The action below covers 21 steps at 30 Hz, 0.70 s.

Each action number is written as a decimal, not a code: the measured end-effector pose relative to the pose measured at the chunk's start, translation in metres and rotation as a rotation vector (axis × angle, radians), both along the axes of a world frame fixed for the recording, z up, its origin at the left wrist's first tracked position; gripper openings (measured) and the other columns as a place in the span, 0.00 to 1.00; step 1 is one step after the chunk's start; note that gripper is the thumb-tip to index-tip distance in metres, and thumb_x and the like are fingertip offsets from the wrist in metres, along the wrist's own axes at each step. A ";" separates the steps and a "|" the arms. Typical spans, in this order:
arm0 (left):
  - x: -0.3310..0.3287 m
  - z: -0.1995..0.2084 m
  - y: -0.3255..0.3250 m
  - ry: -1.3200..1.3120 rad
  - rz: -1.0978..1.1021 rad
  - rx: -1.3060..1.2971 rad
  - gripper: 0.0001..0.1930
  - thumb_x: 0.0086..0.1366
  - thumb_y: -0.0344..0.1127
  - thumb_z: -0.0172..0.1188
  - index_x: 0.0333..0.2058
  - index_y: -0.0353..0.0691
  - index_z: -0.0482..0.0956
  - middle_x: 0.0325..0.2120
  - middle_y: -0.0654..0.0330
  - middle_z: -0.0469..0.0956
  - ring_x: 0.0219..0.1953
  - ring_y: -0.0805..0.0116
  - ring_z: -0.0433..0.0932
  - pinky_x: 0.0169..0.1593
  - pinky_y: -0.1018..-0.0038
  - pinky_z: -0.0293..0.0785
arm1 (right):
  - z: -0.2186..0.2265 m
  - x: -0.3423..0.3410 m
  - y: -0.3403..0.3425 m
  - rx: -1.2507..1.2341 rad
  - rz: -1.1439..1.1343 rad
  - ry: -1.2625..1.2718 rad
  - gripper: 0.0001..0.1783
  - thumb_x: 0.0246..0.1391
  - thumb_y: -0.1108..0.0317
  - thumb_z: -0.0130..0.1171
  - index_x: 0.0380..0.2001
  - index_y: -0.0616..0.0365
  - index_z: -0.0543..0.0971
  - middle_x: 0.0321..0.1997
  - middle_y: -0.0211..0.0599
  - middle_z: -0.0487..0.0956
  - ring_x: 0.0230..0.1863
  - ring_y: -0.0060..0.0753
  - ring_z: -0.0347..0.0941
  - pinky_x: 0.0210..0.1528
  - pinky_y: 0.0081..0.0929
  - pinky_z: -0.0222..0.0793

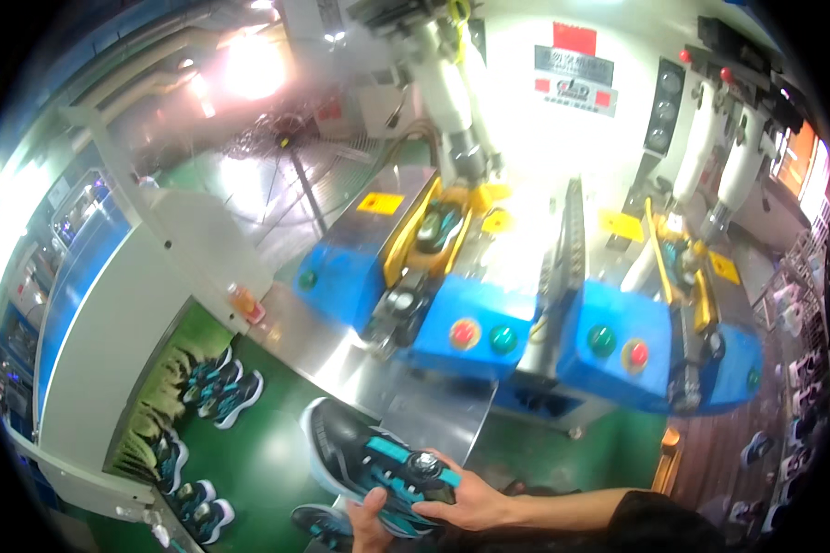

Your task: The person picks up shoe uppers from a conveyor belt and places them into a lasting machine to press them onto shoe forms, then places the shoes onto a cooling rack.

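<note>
Shoe (346,456), one, black, teal straps (388,449) — raised in both hands at the near side of the steel plate (444,415). Handling, as judged: firm on the sides, light on the straps, both hands sharing the weight so the upper is not creased. Left hand (369,527): low, thumb upward, clamped on the shoe — other fingers hidden. Right hand (475,500): forearm nearly level from the right, thumb and fingers closed on the shoe beside the straps.
</note>
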<state>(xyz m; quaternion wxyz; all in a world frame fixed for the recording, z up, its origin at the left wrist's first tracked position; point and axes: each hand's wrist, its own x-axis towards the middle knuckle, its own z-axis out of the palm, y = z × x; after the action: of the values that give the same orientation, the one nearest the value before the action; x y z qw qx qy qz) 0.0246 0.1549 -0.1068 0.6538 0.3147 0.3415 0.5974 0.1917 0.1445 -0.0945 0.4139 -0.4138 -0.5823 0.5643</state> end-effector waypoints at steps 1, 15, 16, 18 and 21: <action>0.022 -0.005 0.007 0.001 0.059 -0.070 0.35 0.55 0.38 0.63 0.59 0.34 0.59 0.49 0.56 0.72 0.51 0.61 0.72 0.56 0.66 0.68 | -0.002 0.020 0.005 -0.040 -0.056 0.011 0.36 0.53 0.62 0.64 0.61 0.63 0.61 0.59 0.47 0.68 0.57 0.35 0.66 0.61 0.28 0.59; 0.230 -0.053 0.546 1.405 -0.192 0.641 0.36 0.62 0.44 0.54 0.61 0.23 0.54 0.53 0.30 0.66 0.57 0.42 0.67 0.59 0.61 0.64 | 0.046 0.145 0.132 -0.210 -0.471 0.015 0.42 0.43 0.65 0.69 0.59 0.68 0.61 0.58 0.46 0.67 0.60 0.40 0.62 0.63 0.34 0.55; 0.230 -0.064 0.565 1.452 -0.144 0.680 0.35 0.63 0.43 0.53 0.60 0.22 0.55 0.50 0.31 0.68 0.53 0.40 0.69 0.57 0.59 0.65 | 0.038 0.144 0.145 -0.163 -0.444 -0.018 0.43 0.43 0.65 0.70 0.59 0.68 0.61 0.59 0.46 0.66 0.61 0.40 0.60 0.64 0.34 0.54; 0.232 -0.080 0.591 1.392 -0.110 0.756 0.31 0.63 0.41 0.52 0.57 0.21 0.60 0.44 0.32 0.73 0.47 0.37 0.73 0.53 0.55 0.68 | 0.017 0.140 0.165 -0.180 -0.560 -0.145 0.43 0.43 0.65 0.70 0.60 0.67 0.61 0.58 0.45 0.66 0.61 0.39 0.61 0.63 0.32 0.55; 0.248 -0.056 0.613 1.294 -0.327 0.642 0.25 0.62 0.39 0.53 0.51 0.21 0.67 0.43 0.32 0.74 0.49 0.38 0.72 0.54 0.57 0.66 | 0.027 0.139 0.199 -0.404 -0.720 0.003 0.39 0.47 0.67 0.65 0.61 0.66 0.60 0.54 0.42 0.70 0.56 0.36 0.64 0.60 0.31 0.58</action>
<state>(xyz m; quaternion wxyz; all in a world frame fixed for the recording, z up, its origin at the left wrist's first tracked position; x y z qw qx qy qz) 0.2730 0.7680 -0.1631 0.2783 0.8264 0.4161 0.2578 0.3306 0.3434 -0.0673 0.4962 -0.6631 -0.2774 0.4870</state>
